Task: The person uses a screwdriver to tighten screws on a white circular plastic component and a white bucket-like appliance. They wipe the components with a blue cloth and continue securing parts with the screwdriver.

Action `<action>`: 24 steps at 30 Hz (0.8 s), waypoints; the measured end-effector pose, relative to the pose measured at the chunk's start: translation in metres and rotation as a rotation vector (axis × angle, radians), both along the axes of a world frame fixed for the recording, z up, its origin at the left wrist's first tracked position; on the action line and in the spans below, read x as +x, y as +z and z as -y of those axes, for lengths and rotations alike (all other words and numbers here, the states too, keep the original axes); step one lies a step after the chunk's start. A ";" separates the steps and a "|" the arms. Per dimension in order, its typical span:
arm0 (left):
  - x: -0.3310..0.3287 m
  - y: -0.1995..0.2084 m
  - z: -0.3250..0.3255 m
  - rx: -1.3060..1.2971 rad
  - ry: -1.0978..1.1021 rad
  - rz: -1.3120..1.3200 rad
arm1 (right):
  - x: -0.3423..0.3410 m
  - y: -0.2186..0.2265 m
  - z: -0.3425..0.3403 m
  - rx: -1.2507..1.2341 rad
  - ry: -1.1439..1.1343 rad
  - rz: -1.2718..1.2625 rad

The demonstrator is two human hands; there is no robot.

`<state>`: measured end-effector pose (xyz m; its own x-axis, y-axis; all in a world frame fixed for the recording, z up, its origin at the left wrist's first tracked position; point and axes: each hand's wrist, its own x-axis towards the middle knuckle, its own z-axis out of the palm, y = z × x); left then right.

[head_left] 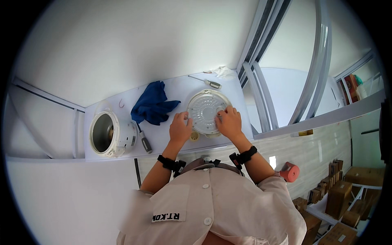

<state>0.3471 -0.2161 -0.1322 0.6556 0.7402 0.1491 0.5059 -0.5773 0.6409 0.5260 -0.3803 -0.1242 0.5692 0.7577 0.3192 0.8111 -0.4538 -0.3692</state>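
A round white appliance lid (207, 106) lies on the white table, its ribbed, translucent inner face up. It looks like the lid of a rice cooker. My left hand (180, 130) is at the lid's left rim, thumb and fingers bent against the edge. My right hand (230, 123) reaches over the right side of the lid. Its fingers are closed in a pinch near the inner face, and whatever they hold is too small to make out. Just below the lid, beside my left hand, sits a small round yellowish part (194, 136).
On the left a white cooker body (127, 136) lies on its side, a screwdriver (144, 143) next to it. A crumpled blue cloth (152, 104) lies between body and lid. Behind the lid are another screwdriver (212, 84) and white tissue (223, 72). Metal frames (261, 98) stand on the right.
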 end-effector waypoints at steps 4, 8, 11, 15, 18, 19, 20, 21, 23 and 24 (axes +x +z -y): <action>0.002 -0.004 -0.004 -0.071 -0.001 0.049 | 0.001 -0.008 -0.008 -0.042 -0.030 0.002; 0.003 0.002 -0.002 -0.135 0.006 0.071 | 0.006 -0.014 -0.013 -0.114 -0.031 0.008; 0.003 0.006 -0.004 -0.152 0.012 0.051 | 0.008 -0.017 -0.015 -0.174 -0.039 -0.013; 0.001 0.006 -0.006 -0.167 0.017 0.056 | 0.007 -0.018 -0.018 -0.228 -0.072 -0.031; 0.001 0.005 -0.007 -0.194 0.015 0.074 | 0.007 -0.025 -0.019 -0.264 -0.087 0.016; 0.001 0.005 -0.007 -0.206 0.017 0.076 | 0.008 -0.026 -0.018 -0.272 -0.079 0.007; 0.001 0.005 -0.007 -0.218 0.020 0.076 | 0.008 -0.026 -0.017 -0.281 -0.070 -0.002; 0.001 0.006 -0.007 -0.227 0.024 0.079 | 0.009 -0.026 -0.016 -0.290 -0.061 -0.011; 0.002 0.008 -0.006 -0.243 0.031 0.084 | 0.011 -0.025 -0.016 -0.294 -0.053 -0.028; 0.003 0.009 -0.005 -0.246 0.030 0.088 | 0.011 -0.026 -0.015 -0.295 -0.051 -0.038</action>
